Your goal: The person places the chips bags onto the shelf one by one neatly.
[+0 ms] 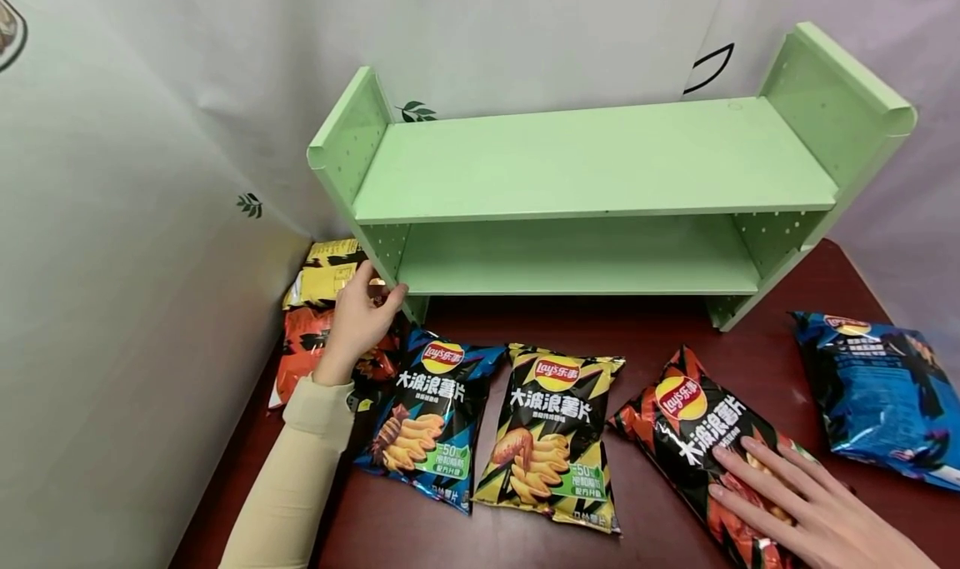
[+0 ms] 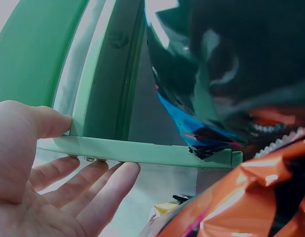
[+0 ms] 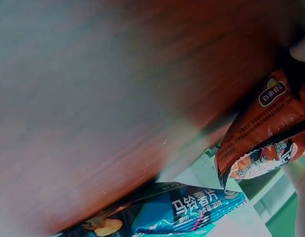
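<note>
My left hand point(image 1: 358, 323) grips the left side panel of a green two-tier shelf point(image 1: 570, 161), with its thumb on one face and its fingers on the other, as the left wrist view shows. My right hand point(image 1: 806, 502) holds a red and black chip bag point(image 1: 693, 444), its fingers spread over the printed front and its thumb hidden in the head view. The bag's red back point(image 3: 276, 118) shows in the right wrist view. Before the shelf lie a blue chip bag point(image 1: 433, 415) and a yellow and black chip bag point(image 1: 551, 436), both face up.
Left of the shelf, yellow chip bags point(image 1: 324, 286) and a red chip bag point(image 1: 300, 348) are heaped beside the wall. Another blue chip bag point(image 1: 873, 386) lies at the right on the dark red table point(image 1: 420, 540). Pale sheeting point(image 1: 150, 244) surrounds the table at the back and sides.
</note>
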`<state>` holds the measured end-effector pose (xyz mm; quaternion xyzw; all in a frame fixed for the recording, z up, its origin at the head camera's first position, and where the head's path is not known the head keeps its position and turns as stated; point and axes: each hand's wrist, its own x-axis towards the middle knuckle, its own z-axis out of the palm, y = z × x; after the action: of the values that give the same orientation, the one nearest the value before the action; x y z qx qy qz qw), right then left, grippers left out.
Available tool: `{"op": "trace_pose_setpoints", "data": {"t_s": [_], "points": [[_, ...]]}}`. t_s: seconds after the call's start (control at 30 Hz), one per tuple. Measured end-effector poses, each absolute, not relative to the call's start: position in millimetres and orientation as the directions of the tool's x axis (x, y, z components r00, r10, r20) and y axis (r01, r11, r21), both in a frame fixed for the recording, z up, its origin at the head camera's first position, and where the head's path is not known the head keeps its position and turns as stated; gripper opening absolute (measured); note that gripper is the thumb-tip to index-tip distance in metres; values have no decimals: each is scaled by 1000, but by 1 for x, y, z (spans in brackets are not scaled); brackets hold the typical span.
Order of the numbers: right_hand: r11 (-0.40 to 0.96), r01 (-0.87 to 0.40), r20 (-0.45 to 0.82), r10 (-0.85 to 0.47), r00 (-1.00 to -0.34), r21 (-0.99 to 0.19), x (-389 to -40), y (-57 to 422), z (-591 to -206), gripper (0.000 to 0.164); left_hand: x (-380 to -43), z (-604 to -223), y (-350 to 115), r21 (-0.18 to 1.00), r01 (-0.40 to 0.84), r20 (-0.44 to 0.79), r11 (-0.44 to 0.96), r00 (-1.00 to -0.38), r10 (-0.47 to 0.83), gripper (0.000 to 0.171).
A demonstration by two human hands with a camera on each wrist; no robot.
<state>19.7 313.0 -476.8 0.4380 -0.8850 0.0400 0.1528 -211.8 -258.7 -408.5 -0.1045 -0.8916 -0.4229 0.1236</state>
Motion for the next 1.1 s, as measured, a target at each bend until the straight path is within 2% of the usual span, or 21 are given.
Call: {"op": "trace_pose_setpoints", "data": {"t_s": [0.2,0.73,1.1], "points": [[609,-789,289,-772,-566,84,18,311,-472,89,-211,-408,-259,728,285,305,623,-949,78,49],[636,-772,331,-734,-593,27,16,301,-461,91,-213,-409,-259,727,295,319,620,-945,75,48],[621,-782,349,-745,-568,52,11,301,-458,88,-213,-412,-259,727,295,318,620,-945,77,49]]}}
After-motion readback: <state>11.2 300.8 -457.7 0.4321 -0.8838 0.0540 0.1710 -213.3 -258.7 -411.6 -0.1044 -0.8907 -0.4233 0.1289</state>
